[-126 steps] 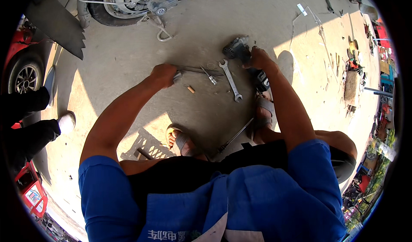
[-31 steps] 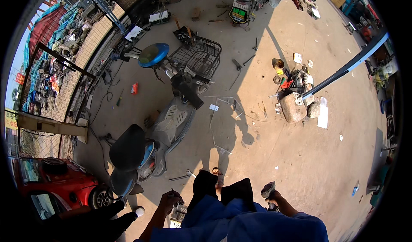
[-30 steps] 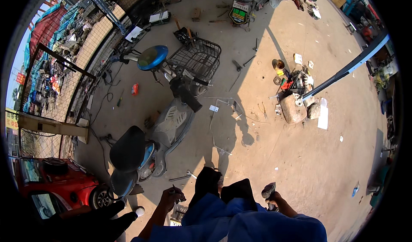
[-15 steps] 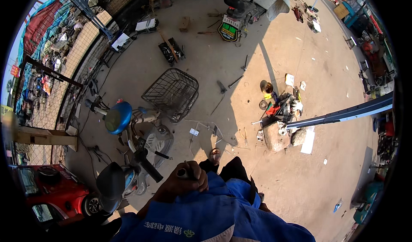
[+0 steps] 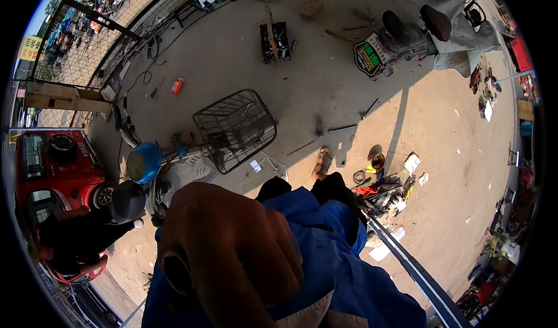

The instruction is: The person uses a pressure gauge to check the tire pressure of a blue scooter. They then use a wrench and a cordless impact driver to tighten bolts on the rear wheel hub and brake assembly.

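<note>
My left hand (image 5: 232, 241) is closed in a fist, large and close to the camera in front of my blue jacket (image 5: 343, 258). A dark, round-ended thing (image 5: 176, 271) shows at the thumb side of the fist; its kind is not clear. Behind the hand stands a scooter with a blue rounded front part (image 5: 144, 162), and the fist hides part of its body. A black wire basket (image 5: 235, 131) is at the scooter's front. A dark mirror (image 5: 128, 202) rises on its near side. My right hand does not show.
A toolbox (image 5: 275, 42) and long tools (image 5: 342, 128) lie on the concrete. Another scooter (image 5: 407, 42) stands far right. A pile of tools and rags (image 5: 386, 197) lies near a slanting pole (image 5: 412, 270). A person in black (image 5: 81, 241) is by a red car (image 5: 61, 168).
My left fist has come up much closer to the camera and now covers the scooter's handlebar grip. The view has swung, so the scenery sits differently, and the person in black shows more.
</note>
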{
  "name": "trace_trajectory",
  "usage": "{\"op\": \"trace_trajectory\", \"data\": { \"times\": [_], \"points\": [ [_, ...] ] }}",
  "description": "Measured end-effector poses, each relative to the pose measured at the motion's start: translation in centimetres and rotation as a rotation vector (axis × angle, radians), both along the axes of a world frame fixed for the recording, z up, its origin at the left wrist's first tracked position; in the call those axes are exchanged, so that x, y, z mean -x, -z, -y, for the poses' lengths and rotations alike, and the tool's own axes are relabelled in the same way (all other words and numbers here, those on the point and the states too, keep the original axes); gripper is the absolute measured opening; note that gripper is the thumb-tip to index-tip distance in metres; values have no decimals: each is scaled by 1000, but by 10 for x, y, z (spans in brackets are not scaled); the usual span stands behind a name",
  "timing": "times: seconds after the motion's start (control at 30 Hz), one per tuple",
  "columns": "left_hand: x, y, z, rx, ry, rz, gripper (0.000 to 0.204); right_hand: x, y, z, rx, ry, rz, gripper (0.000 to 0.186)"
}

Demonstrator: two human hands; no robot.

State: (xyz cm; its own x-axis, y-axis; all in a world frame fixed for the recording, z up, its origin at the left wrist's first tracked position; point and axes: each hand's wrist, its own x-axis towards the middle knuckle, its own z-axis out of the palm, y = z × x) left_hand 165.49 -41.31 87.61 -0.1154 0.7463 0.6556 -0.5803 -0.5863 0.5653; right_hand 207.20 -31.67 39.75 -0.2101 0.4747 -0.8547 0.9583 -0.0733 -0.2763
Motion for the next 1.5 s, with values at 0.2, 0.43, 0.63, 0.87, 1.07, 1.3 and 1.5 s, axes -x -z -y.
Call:
{"op": "trace_trajectory", "data": {
  "times": [0.2,0.43,0.63,0.87,1.07,1.3,1.5],
  "points": [
    [66,-31,-88,75,-222,-30,12,100,-22,-188,-106,-90,-35,55],
    [135,-21,-97,121,-515,20,12,303,-35,-302,-132,-343,-162,55],
    [260,-9,-101,-12,-631,4,12,431,-19,-315,-77,-537,-128,54],
    [315,-20,-49,94,-924,113,14,564,-23,-335,-39,-794,-46,53],
    [376,-7,13,32,-987,-10,12,684,-22,-330,-45,-1017,-25,53],
    [396,-2,76,159,-1225,-10,30,857,-5,-279,8,-1392,-11,52],
    [479,-6,139,127,-1334,5,15,1017,-10,-206,-18,-1542,-36,52]
  ]
}}
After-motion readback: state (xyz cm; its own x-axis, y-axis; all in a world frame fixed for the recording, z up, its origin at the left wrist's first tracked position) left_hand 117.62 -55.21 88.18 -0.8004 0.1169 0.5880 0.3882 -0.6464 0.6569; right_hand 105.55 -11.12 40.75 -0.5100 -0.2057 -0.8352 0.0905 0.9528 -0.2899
